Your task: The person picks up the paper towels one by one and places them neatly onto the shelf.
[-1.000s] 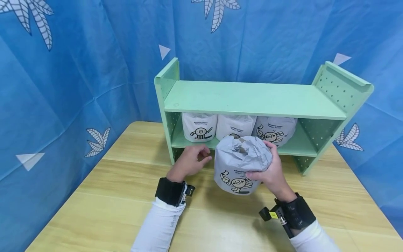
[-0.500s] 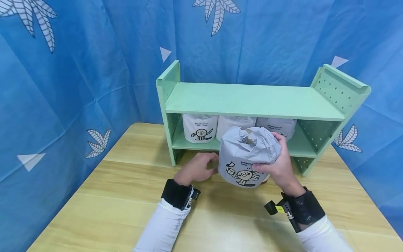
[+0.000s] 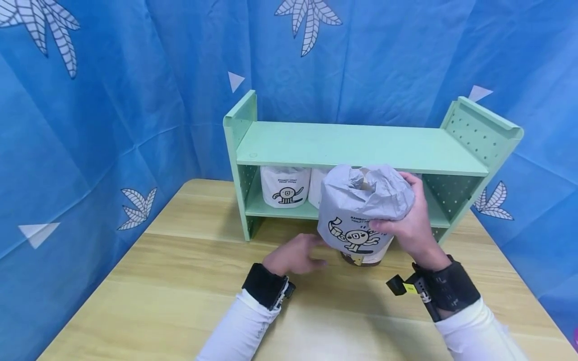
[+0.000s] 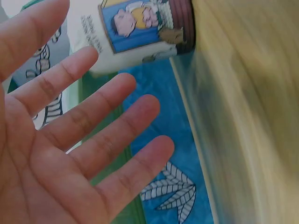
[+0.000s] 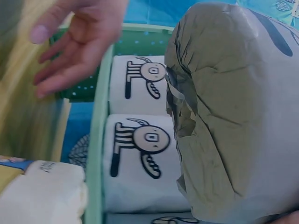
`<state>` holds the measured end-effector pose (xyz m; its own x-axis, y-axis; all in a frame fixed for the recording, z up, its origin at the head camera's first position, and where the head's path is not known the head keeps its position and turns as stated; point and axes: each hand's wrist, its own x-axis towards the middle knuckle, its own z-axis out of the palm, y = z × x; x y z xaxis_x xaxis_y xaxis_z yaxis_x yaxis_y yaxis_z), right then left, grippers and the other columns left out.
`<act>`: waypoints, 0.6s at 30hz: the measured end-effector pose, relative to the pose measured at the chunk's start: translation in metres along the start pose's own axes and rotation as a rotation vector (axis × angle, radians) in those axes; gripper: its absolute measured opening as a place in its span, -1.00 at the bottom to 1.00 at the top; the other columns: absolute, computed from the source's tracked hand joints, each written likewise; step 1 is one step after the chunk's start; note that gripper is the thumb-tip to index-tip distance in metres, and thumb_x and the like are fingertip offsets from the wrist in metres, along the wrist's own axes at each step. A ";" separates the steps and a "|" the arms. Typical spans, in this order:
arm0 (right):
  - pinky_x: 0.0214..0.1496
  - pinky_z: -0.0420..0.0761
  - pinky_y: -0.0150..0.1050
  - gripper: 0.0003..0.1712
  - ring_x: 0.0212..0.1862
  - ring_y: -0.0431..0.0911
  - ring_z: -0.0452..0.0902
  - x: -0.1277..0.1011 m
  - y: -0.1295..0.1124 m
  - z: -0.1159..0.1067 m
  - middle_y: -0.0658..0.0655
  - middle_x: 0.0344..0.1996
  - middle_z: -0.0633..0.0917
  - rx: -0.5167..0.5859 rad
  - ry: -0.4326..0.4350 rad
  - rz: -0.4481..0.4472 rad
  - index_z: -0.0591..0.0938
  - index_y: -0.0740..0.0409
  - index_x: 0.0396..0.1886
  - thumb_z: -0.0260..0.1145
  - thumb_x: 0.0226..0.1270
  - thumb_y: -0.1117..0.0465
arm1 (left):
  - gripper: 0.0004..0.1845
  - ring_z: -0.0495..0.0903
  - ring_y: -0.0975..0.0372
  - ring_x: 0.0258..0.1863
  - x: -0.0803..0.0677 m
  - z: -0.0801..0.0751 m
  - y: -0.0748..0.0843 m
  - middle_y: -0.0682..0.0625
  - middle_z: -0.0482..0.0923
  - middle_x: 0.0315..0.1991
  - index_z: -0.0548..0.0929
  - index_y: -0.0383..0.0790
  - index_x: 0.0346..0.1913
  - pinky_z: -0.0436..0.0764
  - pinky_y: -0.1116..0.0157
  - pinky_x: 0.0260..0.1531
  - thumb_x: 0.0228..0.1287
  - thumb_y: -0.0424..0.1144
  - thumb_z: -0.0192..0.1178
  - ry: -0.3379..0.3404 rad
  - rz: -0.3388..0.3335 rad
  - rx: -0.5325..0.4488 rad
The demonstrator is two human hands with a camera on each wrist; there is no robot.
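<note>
Blue cloth (image 3: pixel 113 110) backs the wooden counter (image 3: pixel 180 281). From the head: before the green shelf's (image 3: pixel 356 145) front edge, a wrapped toilet paper roll (image 3: pixel 356 205) hangs above the counter, the grip of the right hand (image 3: pixel 415 225) clasping its right side.

Left wrist: the left hand's (image 4: pixel 51 151) grip is spread, holding nothing, near a cartoon-printed package (image 4: pixel 100 32).

Right wrist: crumpled paper wrapper (image 5: pixel 215 135); probably light, soft, easily torn, best held round its sides.

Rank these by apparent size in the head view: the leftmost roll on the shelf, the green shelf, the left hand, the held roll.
1. Green shelf
2. Held roll
3. Leftmost roll and left hand: too alike to rank
</note>
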<state>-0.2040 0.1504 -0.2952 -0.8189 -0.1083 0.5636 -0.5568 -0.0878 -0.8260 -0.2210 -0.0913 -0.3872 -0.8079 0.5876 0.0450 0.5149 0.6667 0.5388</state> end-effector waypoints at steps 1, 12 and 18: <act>0.16 0.49 -0.37 0.07 0.10 -0.05 0.47 0.002 -0.002 -0.001 0.16 0.21 0.43 -0.006 -0.002 -0.005 0.21 0.12 0.26 0.37 -0.37 0.70 | -0.51 0.51 0.10 0.17 0.000 0.001 0.001 -0.05 0.55 0.17 0.55 -0.20 0.22 0.47 0.29 0.15 0.23 -0.22 0.33 -0.005 0.013 0.000; 0.16 0.50 -0.36 0.05 0.11 -0.01 0.47 0.020 -0.022 -0.003 0.18 0.21 0.42 0.003 -0.015 -0.036 0.22 0.14 0.27 0.33 -0.33 0.74 | -0.55 0.51 0.13 0.13 0.000 0.007 0.006 -0.03 0.58 0.11 0.57 -0.17 0.17 0.47 0.31 0.12 0.24 -0.14 0.33 -0.038 -0.011 0.028; 0.15 0.51 -0.36 0.06 0.11 0.00 0.46 0.027 -0.027 -0.003 0.19 0.20 0.43 0.014 -0.013 -0.049 0.22 0.15 0.26 0.31 -0.35 0.76 | -0.56 0.52 0.13 0.13 -0.001 0.006 0.006 -0.02 0.58 0.11 0.57 -0.16 0.17 0.48 0.30 0.11 0.25 -0.14 0.32 -0.049 -0.021 0.031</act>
<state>-0.2119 0.1524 -0.2575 -0.7886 -0.1167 0.6038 -0.5944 -0.1068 -0.7970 -0.2151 -0.0845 -0.3892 -0.8039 0.5947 -0.0077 0.5075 0.6926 0.5126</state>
